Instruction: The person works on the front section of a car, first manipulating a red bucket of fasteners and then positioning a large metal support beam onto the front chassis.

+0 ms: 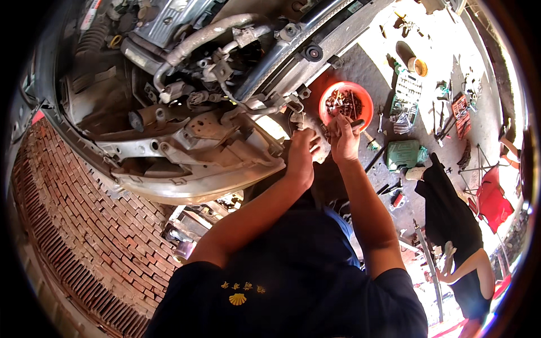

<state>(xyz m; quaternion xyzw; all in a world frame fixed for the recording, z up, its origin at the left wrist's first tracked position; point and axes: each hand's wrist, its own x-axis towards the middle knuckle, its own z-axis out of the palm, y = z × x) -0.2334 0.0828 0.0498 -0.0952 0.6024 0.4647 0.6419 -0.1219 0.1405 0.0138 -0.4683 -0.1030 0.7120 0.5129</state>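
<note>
My left hand (302,153) is closed, fingers curled, just below a small metal fitting (297,118) at the car's front end. What those fingers hold, if anything, is hidden. Beside it, my right hand (345,142) is raised with thumb and fingers pinched around a short dark rod-like piece (357,124); its exact kind is too small to tell. Behind that hand stands a red plastic basin (367,101) with many loose bolts and small metal parts (344,103) in it. The opened front of the car, with a worn bumper section (225,155), lies to my left.
On the floor at right lie an opened socket set (407,93), a green tool case (403,155), a red tool tray (461,116) and scattered tools. Another person in black (451,208) bends at the right, near a red folding chair (493,200). Brick paving (84,214) stretches at left.
</note>
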